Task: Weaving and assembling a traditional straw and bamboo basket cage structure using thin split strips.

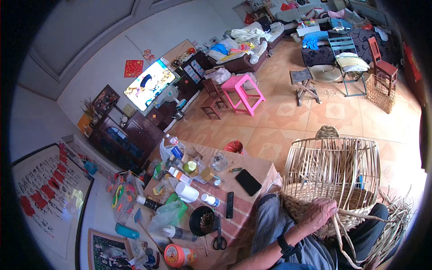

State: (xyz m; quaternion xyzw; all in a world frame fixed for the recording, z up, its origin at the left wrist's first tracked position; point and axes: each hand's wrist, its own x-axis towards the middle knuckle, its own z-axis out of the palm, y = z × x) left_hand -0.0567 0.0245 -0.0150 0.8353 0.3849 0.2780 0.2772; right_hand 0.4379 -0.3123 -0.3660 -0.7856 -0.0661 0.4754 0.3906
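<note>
A half-woven straw basket (330,193) rests on my lap, with a dense braided lower band and tall bare stakes standing around it. My left hand (318,211), wearing a black wristband, is closed on the basket's woven edge, its fingers bent over the weave. Thick twisted straw strands (338,236) hang from the edge beside those fingers, and one sticks out to the right. At the bottom edge, near the strands' lower ends, a little of my right hand (372,260) shows; its fingers are too hidden to read.
A bundle of loose straw (396,225) lies to the right. On the left, a cluttered table (252,171) bears a phone (248,182), scissors (219,239), a black bowl (202,220), a remote control (230,204) and bottles. Beyond are a pink stool (243,93) and a folding stool (304,85).
</note>
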